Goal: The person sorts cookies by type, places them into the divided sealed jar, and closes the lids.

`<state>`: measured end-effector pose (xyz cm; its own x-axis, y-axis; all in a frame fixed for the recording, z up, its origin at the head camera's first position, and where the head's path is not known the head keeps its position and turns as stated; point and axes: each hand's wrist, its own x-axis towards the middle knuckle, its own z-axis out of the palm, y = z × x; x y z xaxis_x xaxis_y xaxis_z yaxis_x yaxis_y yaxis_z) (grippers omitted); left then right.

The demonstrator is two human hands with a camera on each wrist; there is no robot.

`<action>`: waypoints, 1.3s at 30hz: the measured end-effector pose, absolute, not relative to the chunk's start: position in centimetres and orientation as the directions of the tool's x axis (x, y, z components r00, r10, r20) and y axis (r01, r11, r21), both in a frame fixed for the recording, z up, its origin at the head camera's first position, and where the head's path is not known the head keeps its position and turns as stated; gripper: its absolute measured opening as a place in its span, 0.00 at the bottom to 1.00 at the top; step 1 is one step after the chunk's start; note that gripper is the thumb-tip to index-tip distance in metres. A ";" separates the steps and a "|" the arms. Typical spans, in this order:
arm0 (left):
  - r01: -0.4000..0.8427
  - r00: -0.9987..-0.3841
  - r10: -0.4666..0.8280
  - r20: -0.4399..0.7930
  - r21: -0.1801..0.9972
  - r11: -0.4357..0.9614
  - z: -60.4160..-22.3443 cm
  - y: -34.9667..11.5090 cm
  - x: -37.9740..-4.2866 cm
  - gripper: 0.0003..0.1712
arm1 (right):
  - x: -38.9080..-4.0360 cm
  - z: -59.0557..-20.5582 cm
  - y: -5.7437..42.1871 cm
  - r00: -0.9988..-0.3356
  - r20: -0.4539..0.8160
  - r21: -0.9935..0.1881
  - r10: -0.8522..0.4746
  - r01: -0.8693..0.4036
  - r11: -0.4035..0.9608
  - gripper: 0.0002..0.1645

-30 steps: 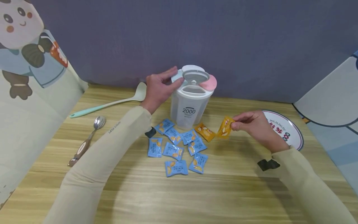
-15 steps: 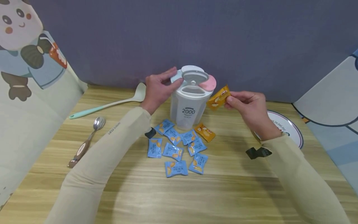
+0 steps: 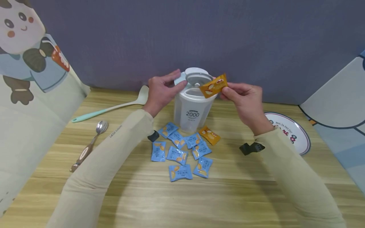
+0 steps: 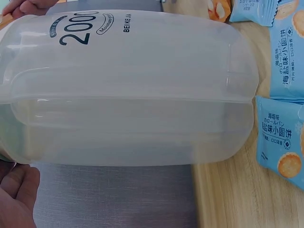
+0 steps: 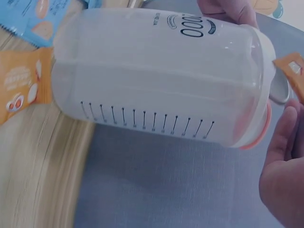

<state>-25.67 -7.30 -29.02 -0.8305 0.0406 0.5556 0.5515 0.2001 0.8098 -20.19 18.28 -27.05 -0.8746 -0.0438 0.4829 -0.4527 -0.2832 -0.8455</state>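
Note:
A clear plastic storage container [image 3: 191,115] marked 2000 stands upright near the wall, a flap [image 3: 196,76] on its lid raised over an opening. My left hand [image 3: 161,91] holds the lid's left side between thumb and fingers. With thumb and fingers my right hand [image 3: 246,103] pinches an orange snack packet [image 3: 214,86] just above the right part of the opening, hiding most of the pink lid section. In the right wrist view this packet [image 5: 295,71] shows at the lid end. On the table before the container lie another orange packet [image 3: 209,135] and several blue snack packets [image 3: 177,154].
A pale spatula-like utensil [image 3: 114,107] with a mint handle and a metal spoon [image 3: 90,144] with a brown handle lie at the left. A white printed plate [image 3: 297,136] lies at the right. A grey wall [image 3: 256,47] rises behind the wooden table [image 3: 182,202].
My right hand has lifted the orange packet from beside the container, up and left to above the lid opening. The left hand has stayed on the lid.

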 end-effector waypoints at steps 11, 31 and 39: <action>0.541 -0.840 0.058 0.540 0.822 0.178 -28.8 -7.3 -25.5 0.25 | -20.4 -27.0 17.6 -0.868 0.497 -0.823 -0.011 -0.467 -0.323 0.09; 0.555 -0.830 0.060 0.554 0.811 0.187 -29.1 -7.6 -25.3 0.25 | -20.2 -27.8 16.7 -0.876 0.482 -0.876 -0.030 -0.482 -0.005 0.12; 0.569 -0.820 0.058 0.569 0.803 0.176 -29.1 -7.6 -25.3 0.25 | -20.1 -28.0 16.5 -0.870 0.493 -0.867 -0.028 -0.494 0.070 0.11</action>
